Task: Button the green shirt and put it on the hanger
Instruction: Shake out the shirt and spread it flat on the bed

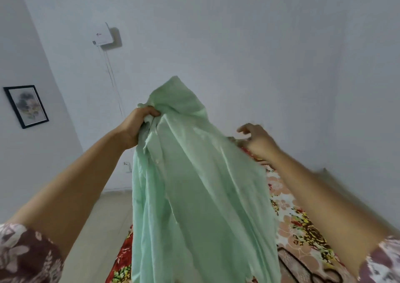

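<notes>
Above bed (303,224), L hand (138,124) fingers curled, gripping green shirt (194,185) near collar; R hand (257,140) beside shirt, blurred; finger state indeterminable.

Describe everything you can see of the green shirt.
The green shirt is pale mint, of thin, wrinkled, woven-looking cloth. It hangs bunched in the air, its top peaking above the left hand, whose fingers grip it near the top. The rest drapes down past the picture's bottom edge, in front of a floral bedspread. A placket with small pale buttons runs down near the left hand. The right hand is at its right edge, blurred; contact cannot be told.
</notes>
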